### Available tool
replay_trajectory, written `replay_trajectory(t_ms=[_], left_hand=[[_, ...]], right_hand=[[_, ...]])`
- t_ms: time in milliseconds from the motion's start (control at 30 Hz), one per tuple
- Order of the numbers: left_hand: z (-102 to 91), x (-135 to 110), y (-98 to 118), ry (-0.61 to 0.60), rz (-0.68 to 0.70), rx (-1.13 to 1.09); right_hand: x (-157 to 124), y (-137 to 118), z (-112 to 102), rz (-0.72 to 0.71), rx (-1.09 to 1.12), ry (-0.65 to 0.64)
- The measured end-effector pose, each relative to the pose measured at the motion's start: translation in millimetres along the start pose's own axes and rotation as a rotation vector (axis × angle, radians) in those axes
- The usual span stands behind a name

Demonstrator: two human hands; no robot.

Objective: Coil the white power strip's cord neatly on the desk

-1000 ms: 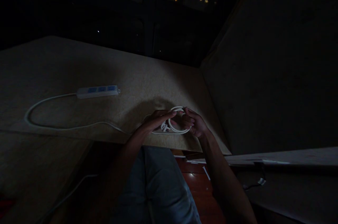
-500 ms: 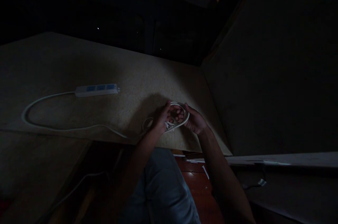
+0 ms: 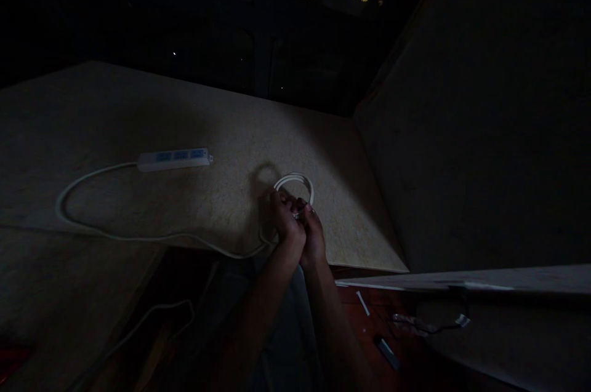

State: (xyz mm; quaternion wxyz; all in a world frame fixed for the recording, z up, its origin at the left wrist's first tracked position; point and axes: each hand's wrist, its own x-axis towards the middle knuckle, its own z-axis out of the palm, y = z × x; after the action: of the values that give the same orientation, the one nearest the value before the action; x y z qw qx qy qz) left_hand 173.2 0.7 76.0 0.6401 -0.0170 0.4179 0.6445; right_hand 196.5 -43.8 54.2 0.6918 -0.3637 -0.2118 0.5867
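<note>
A white cable is wound into a loop above the table, and both my hands grip its near side. My left hand has its fingers curled round the coil. Against it, wrist close to wrist, my right hand is closed on the same coil. The fingertips overlap in dim light, so their exact grip is partly hidden. From the coil, the cable runs left along the table's front edge and curves back to a white power strip with blue socket faces, lying on the table.
The pale table meets a dark panel on the right and a dark window behind. On the red floor lie a dark, narrow object and a white strip. Another thin cable hangs at lower left.
My hands have come together, the right one moving left toward the other. The coil now stands up beyond my fingers. The slack cable and power strip have shifted slightly right in view.
</note>
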Motion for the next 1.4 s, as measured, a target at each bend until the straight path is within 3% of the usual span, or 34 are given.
replay_trajectory(t_ms=[200, 400, 467, 533, 600, 667, 800, 967, 1133, 1267, 1400], left_hand=[[-21.4, -6, -17, -0.132, 0.051, 0.187], [-44.3, -13, -1, -0.370, 0.194, 0.550], [-54.8, -17, 8, -0.356, 0.340, 0.659], [-67.0, -22, 18, -0.338, 0.578, 0.810], [-79.7, -26, 28, -0.389, 0.808, 1.046], [-91.0, -28, 34, -0.473, 0.909, 1.315], [-102.9, -24, 42, -0.573, 0.814, 1.697], [-99.9, -14, 54, -0.716, 0.644, 1.851], [-93.8, -4, 62, -0.841, 0.640, 1.847], [-87.7, -2, 58, -0.841, 0.673, 1.738], [-84.1, -2, 49, -0.750, 0.675, 1.619]], right_hand=[[12, -12, -12, -0.073, -0.085, 0.158], [17, -24, -15, -0.065, 0.022, 0.212], [20, -27, -17, -0.033, 0.121, 0.231], [25, -29, -20, -0.012, 0.227, 0.250], [29, -31, -24, 0.005, 0.313, 0.235], [32, -31, -28, 0.012, 0.367, 0.195], [37, -34, -38, 0.061, 0.438, 0.107], [46, -55, -62, 0.293, 0.453, -0.081], [45, -87, -76, 0.615, 0.318, -0.234], [33, -97, -68, 0.675, 0.272, -0.298], [20, -85, -55, 0.703, 0.209, -0.312]])
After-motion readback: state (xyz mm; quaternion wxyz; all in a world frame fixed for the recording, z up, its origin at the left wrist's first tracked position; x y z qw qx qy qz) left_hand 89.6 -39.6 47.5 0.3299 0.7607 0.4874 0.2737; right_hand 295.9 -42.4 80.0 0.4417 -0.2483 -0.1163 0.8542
